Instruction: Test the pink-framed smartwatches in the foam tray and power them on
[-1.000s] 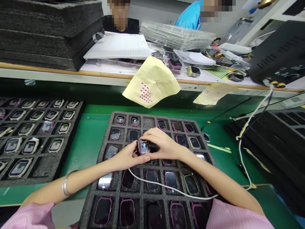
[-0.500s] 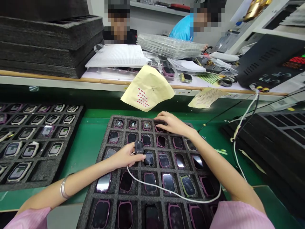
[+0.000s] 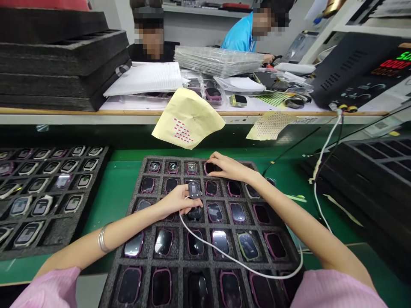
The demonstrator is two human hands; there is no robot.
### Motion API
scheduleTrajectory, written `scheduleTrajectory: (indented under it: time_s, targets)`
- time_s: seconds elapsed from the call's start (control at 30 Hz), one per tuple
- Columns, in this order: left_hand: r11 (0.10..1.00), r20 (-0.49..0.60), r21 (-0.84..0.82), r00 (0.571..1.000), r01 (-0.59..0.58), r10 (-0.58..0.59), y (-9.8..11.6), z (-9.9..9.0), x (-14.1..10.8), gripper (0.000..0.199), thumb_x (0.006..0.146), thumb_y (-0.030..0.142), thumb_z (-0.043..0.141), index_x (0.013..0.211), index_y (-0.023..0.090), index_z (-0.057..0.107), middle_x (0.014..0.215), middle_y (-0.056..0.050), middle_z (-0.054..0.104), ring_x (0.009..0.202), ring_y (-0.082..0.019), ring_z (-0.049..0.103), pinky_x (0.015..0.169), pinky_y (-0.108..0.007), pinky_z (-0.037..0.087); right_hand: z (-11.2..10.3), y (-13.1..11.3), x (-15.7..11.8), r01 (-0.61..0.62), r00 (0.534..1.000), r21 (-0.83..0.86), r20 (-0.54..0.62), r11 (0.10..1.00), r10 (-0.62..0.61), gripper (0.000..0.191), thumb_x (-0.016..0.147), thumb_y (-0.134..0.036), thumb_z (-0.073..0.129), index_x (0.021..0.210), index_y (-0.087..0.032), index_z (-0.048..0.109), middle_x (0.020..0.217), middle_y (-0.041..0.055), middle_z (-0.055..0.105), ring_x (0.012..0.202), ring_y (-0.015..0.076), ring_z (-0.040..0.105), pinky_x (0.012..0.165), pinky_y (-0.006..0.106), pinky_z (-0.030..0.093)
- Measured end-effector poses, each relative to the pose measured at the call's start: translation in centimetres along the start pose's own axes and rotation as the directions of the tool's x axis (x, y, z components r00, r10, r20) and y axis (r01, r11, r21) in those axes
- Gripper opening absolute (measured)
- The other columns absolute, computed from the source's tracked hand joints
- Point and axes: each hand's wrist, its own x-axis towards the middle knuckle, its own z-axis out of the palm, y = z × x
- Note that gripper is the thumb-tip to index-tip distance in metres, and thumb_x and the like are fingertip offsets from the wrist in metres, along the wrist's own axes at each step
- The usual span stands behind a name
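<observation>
A black foam tray (image 3: pixel 180 267) full of smartwatches in separate compartments lies before me. My left hand (image 3: pixel 176 200) grips a small square black charging block (image 3: pixel 194 189) between thumb and fingers, above the tray's second and third rows. A white cable (image 3: pixel 239 259) runs from it in a loop across the tray to the right. At the back row, my right hand (image 3: pixel 229 167) has thumb and fingers around the edges of a dark smartwatch (image 3: pixel 211 167), which sits in its compartment. Three watches to its left, including one lit smartwatch (image 3: pixel 192 167), show watch faces.
Another foam tray (image 3: pixel 61 226) of light-framed watches lies on the left. Stacked foam trays (image 3: pixel 58 90) stand on the shelf. A power supply (image 3: pixel 359 72) with lit digits is at right, above more dark trays (image 3: pixel 369 188). Two people sit beyond the shelf.
My left hand has moved slightly right and up, and the charging block's face now turns more toward me. My right hand stays at the back-row watch. The view has shifted slightly.
</observation>
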Motion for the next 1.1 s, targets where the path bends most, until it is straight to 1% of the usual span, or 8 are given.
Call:
scheduleTrajectory:
  time_s: [0.17, 0.27, 0.37, 0.47, 0.6, 0.7, 0.9, 1.1]
  targets:
    - [1.0, 0.006, 0.018, 1.0, -0.013, 0.013, -0.3, 0.0, -0.2, 0.033, 0.068, 0.027, 0.076, 0.088, 0.012, 0.054, 0.089, -0.008, 0.069, 0.039, -0.001, 0.044, 0.034, -0.015, 0.034, -0.2, -3.9, -1.6, 0.052, 0.98, 0.18, -0.198, 0.982, -0.016, 0.037, 0.084, -0.044, 0.066, 0.106, -0.015, 0.06, 0.097, 0.0087, 0.064, 0.085, 0.0219, 0.062, 0.076, 0.035, 0.052]
    - [0.999, 0.006, 0.032, 1.0, -0.013, 0.013, -0.5, -0.2, -0.1, 0.041, 0.064, 0.027, 0.081, 0.091, 0.013, 0.053, 0.085, -0.006, 0.069, 0.038, -0.002, 0.044, 0.034, -0.015, 0.034, 1.0, -6.7, -1.8, 0.162, 0.982, 0.169, -0.12, 0.972, -0.143, 0.036, 0.082, -0.038, 0.07, 0.109, -0.016, 0.06, 0.104, 0.0096, 0.066, 0.094, 0.0241, 0.063, 0.083, 0.037, 0.052]
    - [0.999, -0.002, 0.047, 1.0, -0.02, 0.02, -0.6, -0.2, -0.2, 0.043, 0.064, 0.032, 0.082, 0.089, 0.014, 0.051, 0.063, 0.004, 0.061, 0.035, -0.003, 0.043, 0.033, -0.015, 0.032, 2.7, -8.1, -1.8, 0.196, 0.977, 0.035, -0.098, 0.98, -0.191, 0.038, 0.083, -0.035, 0.07, 0.113, -0.016, 0.059, 0.109, 0.0123, 0.066, 0.1, 0.0273, 0.063, 0.085, 0.042, 0.051]
    - [0.997, -0.016, 0.07, 0.999, -0.039, 0.041, -0.4, 0.1, -0.3, 0.039, 0.074, 0.043, 0.072, 0.089, 0.016, 0.048, 0.046, 0.01, 0.05, 0.031, -0.004, 0.039, 0.031, -0.014, 0.027, 3.8, -8.4, -1.9, 0.187, 0.974, -0.085, -0.118, 0.979, -0.196, 0.04, 0.085, -0.034, 0.067, 0.118, -0.013, 0.057, 0.112, 0.0155, 0.065, 0.1, 0.0293, 0.063, 0.084, 0.045, 0.051]
    - [0.994, -0.029, 0.093, 0.998, -0.056, 0.059, 0.0, 0.4, -0.5, 0.04, 0.08, 0.051, 0.063, 0.09, 0.015, 0.049, 0.039, 0.01, 0.049, 0.026, -0.005, 0.035, 0.029, -0.014, 0.024, 3.8, -8.8, -2.3, 0.202, 0.968, -0.188, -0.11, 0.961, -0.225, 0.037, 0.088, -0.032, 0.062, 0.118, -0.01, 0.058, 0.111, 0.018, 0.065, 0.096, 0.03, 0.063, 0.08, 0.044, 0.052]
    - [0.993, -0.049, 0.102, 0.997, -0.052, 0.057, 0.0, 0.4, -0.6, 0.039, 0.079, 0.052, 0.063, 0.083, 0.015, 0.05, 0.037, 0.01, 0.046, 0.025, -0.004, 0.032, 0.029, -0.015, 0.019, 4.1, -8.8, -2.4, 0.225, 0.96, -0.156, -0.132, 0.962, -0.246, 0.034, 0.088, -0.032, 0.062, 0.116, -0.012, 0.059, 0.108, 0.0159, 0.066, 0.095, 0.0284, 0.063, 0.079, 0.042, 0.052]
    - [0.993, -0.044, 0.111, 0.998, -0.035, 0.04, -0.2, 0.2, -0.7, 0.039, 0.078, 0.051, 0.065, 0.082, 0.015, 0.052, 0.037, 0.012, 0.042, 0.026, -0.003, 0.029, 0.028, -0.015, 0.017, 6.1, -8.0, -2.8, 0.246, 0.911, -0.033, -0.333, 0.969, -0.243, 0.041, 0.087, -0.035, 0.062, 0.12, -0.013, 0.056, 0.104, 0.0147, 0.067, 0.092, 0.0261, 0.064, 0.079, 0.04, 0.052]
    - [0.993, -0.047, 0.118, 0.999, -0.011, 0.017, -0.1, 0.3, -0.9, 0.041, 0.077, 0.053, 0.065, 0.078, 0.015, 0.05, 0.038, 0.012, 0.04, 0.025, -0.003, 0.027, 0.027, -0.015, 0.016, 6.4, -8.1, -3.0, 0.264, 0.901, 0.001, -0.357, 0.964, -0.247, 0.045, 0.086, -0.039, 0.065, 0.121, -0.013, 0.055, 0.103, 0.0146, 0.066, 0.091, 0.0251, 0.064, 0.078, 0.04, 0.053]
